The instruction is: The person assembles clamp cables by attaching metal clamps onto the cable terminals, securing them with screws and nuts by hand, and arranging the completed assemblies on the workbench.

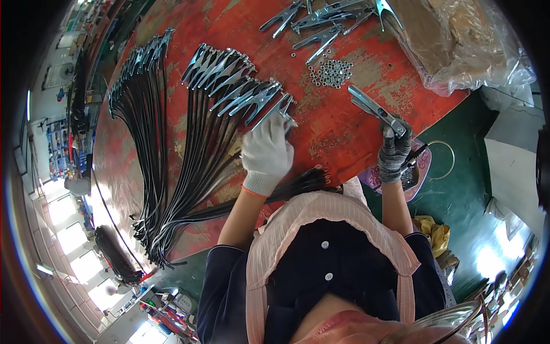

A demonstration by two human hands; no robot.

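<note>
My left hand, in a white glove, has its fingers closed at a metal clamp at the right end of a row of clamps with black cables. The fingers hide part of that clamp. My right hand, in a grey striped glove, grips the lower end of another metal clamp, which points up and left over the red table. A pile of small nuts lies above, between the two hands.
A second bundle of clamps with cables lies at the left. Loose clamps and a clear plastic bag are at the table's far side. A pink patterned container stands beyond the right edge, by my right hand.
</note>
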